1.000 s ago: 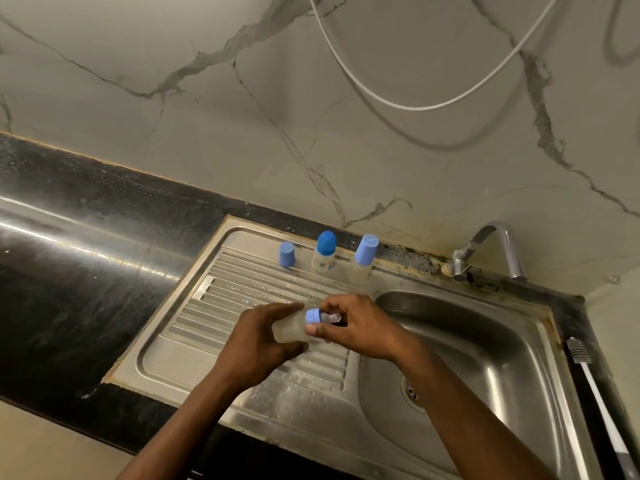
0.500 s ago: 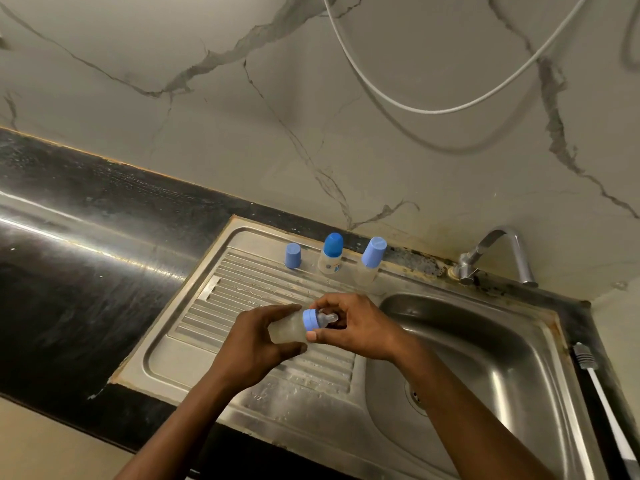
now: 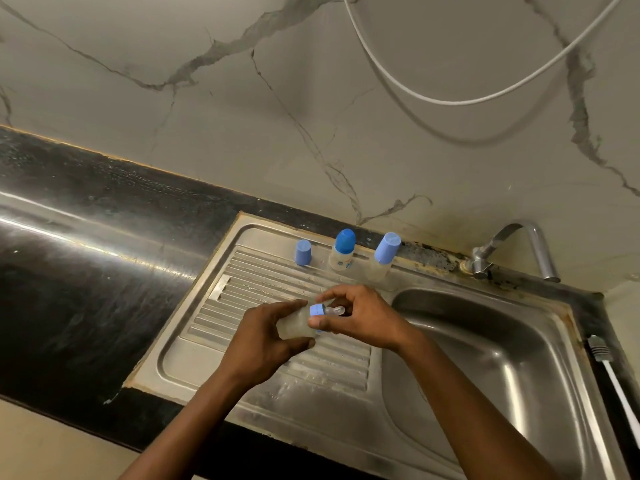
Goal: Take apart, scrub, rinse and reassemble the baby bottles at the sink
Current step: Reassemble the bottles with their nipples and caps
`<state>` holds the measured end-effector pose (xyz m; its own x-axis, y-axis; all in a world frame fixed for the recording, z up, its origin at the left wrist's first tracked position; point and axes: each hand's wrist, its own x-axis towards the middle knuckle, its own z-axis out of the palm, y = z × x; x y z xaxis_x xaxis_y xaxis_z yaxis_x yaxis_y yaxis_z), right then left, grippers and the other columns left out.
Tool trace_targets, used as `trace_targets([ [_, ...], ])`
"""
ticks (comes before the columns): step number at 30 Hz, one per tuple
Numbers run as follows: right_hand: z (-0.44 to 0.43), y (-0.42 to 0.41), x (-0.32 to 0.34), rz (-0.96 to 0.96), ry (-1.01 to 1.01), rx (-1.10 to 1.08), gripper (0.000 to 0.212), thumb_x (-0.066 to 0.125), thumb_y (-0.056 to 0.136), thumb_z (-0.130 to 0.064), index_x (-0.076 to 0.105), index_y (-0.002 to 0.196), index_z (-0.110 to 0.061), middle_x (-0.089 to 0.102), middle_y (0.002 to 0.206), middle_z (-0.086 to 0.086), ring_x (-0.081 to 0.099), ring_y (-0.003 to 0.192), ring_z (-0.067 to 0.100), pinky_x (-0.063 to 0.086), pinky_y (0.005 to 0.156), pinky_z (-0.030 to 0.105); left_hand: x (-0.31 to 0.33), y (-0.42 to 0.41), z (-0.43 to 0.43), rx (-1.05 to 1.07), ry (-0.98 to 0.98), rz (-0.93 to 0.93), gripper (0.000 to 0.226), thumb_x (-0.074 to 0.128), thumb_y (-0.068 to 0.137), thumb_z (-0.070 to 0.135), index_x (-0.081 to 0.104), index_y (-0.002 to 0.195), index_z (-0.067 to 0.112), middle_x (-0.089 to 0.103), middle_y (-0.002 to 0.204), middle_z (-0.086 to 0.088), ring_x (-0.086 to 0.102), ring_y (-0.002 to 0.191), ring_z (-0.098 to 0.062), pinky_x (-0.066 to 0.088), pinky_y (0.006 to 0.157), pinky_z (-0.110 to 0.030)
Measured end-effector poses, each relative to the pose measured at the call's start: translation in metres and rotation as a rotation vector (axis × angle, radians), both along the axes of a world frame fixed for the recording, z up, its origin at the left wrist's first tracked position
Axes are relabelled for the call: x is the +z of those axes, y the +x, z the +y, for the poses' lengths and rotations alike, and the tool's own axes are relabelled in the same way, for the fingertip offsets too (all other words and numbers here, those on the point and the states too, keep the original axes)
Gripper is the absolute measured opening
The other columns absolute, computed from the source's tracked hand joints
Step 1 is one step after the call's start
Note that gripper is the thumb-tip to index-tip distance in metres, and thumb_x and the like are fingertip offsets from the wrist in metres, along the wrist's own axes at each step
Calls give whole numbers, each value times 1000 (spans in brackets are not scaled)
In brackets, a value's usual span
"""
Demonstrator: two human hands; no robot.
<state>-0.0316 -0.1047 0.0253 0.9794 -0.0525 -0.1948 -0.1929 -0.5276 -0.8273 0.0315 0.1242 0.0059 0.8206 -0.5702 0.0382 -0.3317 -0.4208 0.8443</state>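
Note:
A small clear baby bottle point(image 3: 294, 325) lies sideways above the ribbed drainboard point(image 3: 249, 292). My left hand point(image 3: 263, 337) grips its body. My right hand point(image 3: 360, 315) pinches its blue collar ring point(image 3: 316, 310), with the clear teat point(image 3: 334, 310) sticking out between the fingers. At the back of the drainboard stand a loose blue cap point(image 3: 303, 252), a capped bottle with a dark blue top point(image 3: 343, 251) and a capped bottle with a light blue top point(image 3: 382, 256).
The steel sink basin point(image 3: 502, 358) lies to the right under a metal tap point(image 3: 519, 247). A white-handled brush point(image 3: 616, 386) rests on the counter at the far right. Black countertop point(image 3: 69, 271) stretches left. A white cable point(image 3: 450, 95) hangs on the marble wall.
Both hands stay on the bottle above the drainboard; the right fingers have shifted slightly round the blue collar. The view has drifted a little.

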Motion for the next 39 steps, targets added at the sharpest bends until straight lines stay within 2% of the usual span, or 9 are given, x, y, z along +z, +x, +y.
trace_targets([
  [4,4,6,0,-15,-16,62,48,87,81,-53,74,123,-34,74,112,-17,70,105,4,62,93,31,-1,10,6,-12,11,22,68,96,72,38,72,135,30,76,118,16,68,107,2,59,92,-33],
  [14,24,25,-6,26,-44,24,34,75,92,-57,79,99,-24,76,86,-1,73,82,16,64,81,46,-13,18,15,16,37,-61,69,94,75,43,70,138,31,75,119,10,66,104,-4,58,89,-33],
  [18,24,44,-9,61,-8,38,49,69,88,-71,80,104,-26,78,90,-2,74,86,16,64,84,47,-20,29,19,62,-6,42,69,96,72,41,72,135,29,76,116,11,69,105,-5,59,90,-34],
  [23,11,90,-17,21,154,-152,61,55,97,-71,76,107,-15,78,98,5,76,93,24,63,91,52,-30,39,26,147,-106,143,57,98,72,31,73,124,35,76,105,24,70,101,2,53,76,-12],
  [27,8,127,-26,-40,-180,-209,29,58,103,-39,71,124,-24,74,118,-2,66,99,11,51,87,32,-33,46,34,172,-134,174,56,98,74,31,73,124,35,73,108,30,70,102,2,53,75,-11],
  [29,8,144,-30,-37,-331,-178,32,61,101,-20,67,132,-19,68,133,5,64,114,20,49,94,33,-34,48,37,185,-143,185,56,97,74,31,73,124,34,73,108,30,69,103,2,53,76,-14],
  [31,10,159,-36,1,-450,-115,27,60,96,-6,69,120,-14,67,129,8,65,117,30,54,100,41,-33,49,38,193,-149,180,56,97,74,32,74,125,33,73,108,28,69,103,1,53,78,-17],
  [36,9,183,-52,131,-618,-18,60,63,98,-3,50,154,-22,54,150,7,58,132,32,49,111,46,-31,52,43,199,-166,155,54,97,74,35,72,120,44,73,109,28,69,104,1,56,77,-15],
  [39,8,186,-61,137,-693,26,63,66,97,0,50,154,-21,53,147,8,60,129,35,52,108,46,-32,52,47,203,-156,155,57,97,74,39,73,126,37,75,112,24,70,105,-1,57,78,-19],
])
